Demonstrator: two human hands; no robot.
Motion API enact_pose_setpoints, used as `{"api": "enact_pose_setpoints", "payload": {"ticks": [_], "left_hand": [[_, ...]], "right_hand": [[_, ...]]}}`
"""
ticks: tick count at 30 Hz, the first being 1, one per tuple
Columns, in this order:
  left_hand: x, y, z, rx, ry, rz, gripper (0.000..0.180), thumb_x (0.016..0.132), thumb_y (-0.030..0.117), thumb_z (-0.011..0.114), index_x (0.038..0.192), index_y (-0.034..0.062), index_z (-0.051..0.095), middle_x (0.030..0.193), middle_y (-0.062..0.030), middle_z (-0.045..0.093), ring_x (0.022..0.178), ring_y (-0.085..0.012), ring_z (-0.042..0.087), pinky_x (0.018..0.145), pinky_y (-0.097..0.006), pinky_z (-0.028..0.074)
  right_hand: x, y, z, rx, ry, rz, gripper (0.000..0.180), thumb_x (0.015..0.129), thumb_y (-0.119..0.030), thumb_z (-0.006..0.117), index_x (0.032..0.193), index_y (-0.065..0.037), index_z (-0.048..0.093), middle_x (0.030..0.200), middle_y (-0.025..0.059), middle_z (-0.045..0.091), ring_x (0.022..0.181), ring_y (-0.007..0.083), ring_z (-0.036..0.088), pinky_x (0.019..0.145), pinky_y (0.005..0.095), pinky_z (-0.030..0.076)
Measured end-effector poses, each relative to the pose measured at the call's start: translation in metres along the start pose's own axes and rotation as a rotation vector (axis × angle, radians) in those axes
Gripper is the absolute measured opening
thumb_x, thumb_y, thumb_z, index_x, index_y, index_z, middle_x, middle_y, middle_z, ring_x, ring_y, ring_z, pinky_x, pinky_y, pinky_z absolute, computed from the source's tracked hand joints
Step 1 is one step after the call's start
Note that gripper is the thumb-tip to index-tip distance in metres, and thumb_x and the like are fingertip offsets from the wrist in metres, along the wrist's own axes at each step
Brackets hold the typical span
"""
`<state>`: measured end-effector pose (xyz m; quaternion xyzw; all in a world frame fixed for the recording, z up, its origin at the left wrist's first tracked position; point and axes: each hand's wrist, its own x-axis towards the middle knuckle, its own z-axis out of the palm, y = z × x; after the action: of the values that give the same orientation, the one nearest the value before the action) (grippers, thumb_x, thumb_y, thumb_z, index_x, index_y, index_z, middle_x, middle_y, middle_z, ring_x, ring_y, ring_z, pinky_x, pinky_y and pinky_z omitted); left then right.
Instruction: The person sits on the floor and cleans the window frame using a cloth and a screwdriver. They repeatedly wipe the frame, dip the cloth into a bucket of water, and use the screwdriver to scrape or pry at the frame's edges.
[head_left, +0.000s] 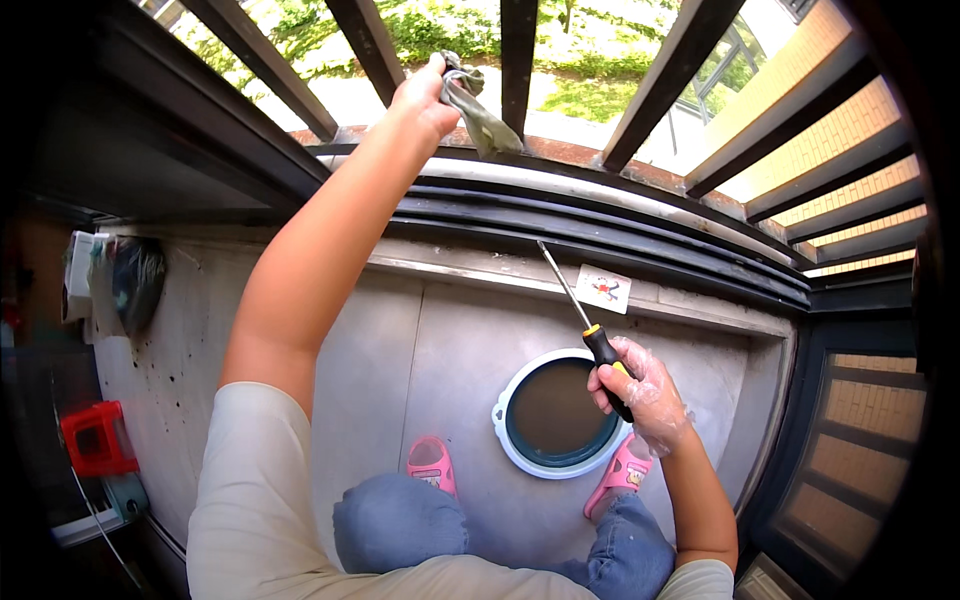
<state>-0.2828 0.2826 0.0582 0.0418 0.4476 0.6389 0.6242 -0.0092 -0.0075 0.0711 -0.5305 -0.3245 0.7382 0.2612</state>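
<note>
A person in a pale short-sleeved shirt and blue jeans (400, 525) reaches out to a barred window with the left arm on a grey-floored balcony. The left hand (425, 98), stretched to the far side, is closed around a bunched grey-green cloth (488, 125), whose loose end hangs down to the right among the dark bars (517, 65); whether the cloth touches a bar cannot be told from here. The right hand (655, 398), nearer and lower, has its fingers wrapped around the black-and-yellow handle of a screwdriver (592, 338), the thumb laid along it. The metal shaft slants to the far left, its tip in line with the near edge of the dark window track (600, 235); contact there is unclear. Something whitish and filmy coats that hand, suds or thin plastic, too indistinct to say. Just to the right of the screwdriver's shaft, a small white card with a coloured picture (604, 289) sits at the ledge. Below, a round pale-rimmed basin (501, 420) of murky brown liquid stands on the floor between pink slippers (431, 458). At far left are a dark plastic bag (138, 280) and, nearer, a red plastic object (98, 440). Sunlit greenery (610, 65) shows beyond the bars.
</note>
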Motion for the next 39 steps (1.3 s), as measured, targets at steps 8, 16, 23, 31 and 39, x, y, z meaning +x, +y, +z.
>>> {"api": "enact_pose_setpoints", "payload": {"ticks": [8, 16, 23, 31, 39], "left_hand": [[0.112, 0.02, 0.022, 1.919, -0.178, 0.133, 0.019, 0.066, 0.007, 0.069, 0.085, 0.0049, 0.067, 0.084, -0.0083, 0.065, 0.072, -0.0168, 0.065, 0.059, -0.028, 0.053], [0.08, 0.002, 0.016, 1.816, -0.077, 0.889, 0.02, 0.074, 0.006, 0.057, 0.089, 0.0065, 0.069, 0.085, -0.0105, 0.068, 0.082, -0.021, 0.065, 0.074, -0.033, 0.05], [0.088, 0.003, 0.006, 1.544, 0.044, 0.803, 0.022, 0.072, 0.014, 0.063, 0.091, 0.0105, 0.071, 0.087, -0.0094, 0.07, 0.081, -0.0198, 0.066, 0.074, -0.032, 0.05], [-0.062, 0.015, -0.06, 0.984, -0.399, 0.74, 0.028, 0.086, 0.012, 0.066, 0.112, 0.0024, 0.063, 0.093, -0.0028, 0.065, 0.084, -0.0074, 0.057, 0.074, -0.02, 0.042], [-0.179, -0.009, -0.091, 0.94, -0.779, 0.35, 0.019, 0.088, 0.002, 0.058, 0.107, 0.002, 0.059, 0.095, -0.0038, 0.058, 0.065, -0.0068, 0.046, 0.058, -0.019, 0.036]], "right_hand": [[-0.058, 0.009, -0.046, 0.196, 0.148, 0.003, 0.03, 0.089, -0.008, 0.055, 0.116, 0.004, 0.049, 0.08, 0.0065, 0.058, 0.065, 0.0101, 0.052, 0.061, 0.024, 0.043], [-0.083, 0.041, -0.08, 0.276, 0.294, -0.025, 0.031, 0.088, -0.012, 0.057, 0.114, 0.002, 0.049, 0.079, 0.006, 0.059, 0.064, 0.0102, 0.053, 0.058, 0.0252, 0.045], [-0.075, 0.041, -0.078, 0.213, 0.299, -0.058, 0.03, 0.087, -0.016, 0.06, 0.11, 0.001, 0.051, 0.079, 0.0056, 0.059, 0.063, 0.0093, 0.052, 0.058, 0.0227, 0.043], [-0.098, 0.051, -0.1, 0.072, 0.395, -0.088, 0.043, 0.084, -0.023, 0.064, 0.117, 0.001, 0.05, 0.083, 0.004, 0.056, 0.072, 0.0089, 0.05, 0.065, 0.0226, 0.042], [-0.148, 0.24, -0.202, -0.44, 1.119, 0.093, 0.04, 0.081, -0.012, 0.069, 0.117, 0.0, 0.057, 0.097, 0.0041, 0.062, 0.085, 0.0108, 0.055, 0.076, 0.0241, 0.045]]}}
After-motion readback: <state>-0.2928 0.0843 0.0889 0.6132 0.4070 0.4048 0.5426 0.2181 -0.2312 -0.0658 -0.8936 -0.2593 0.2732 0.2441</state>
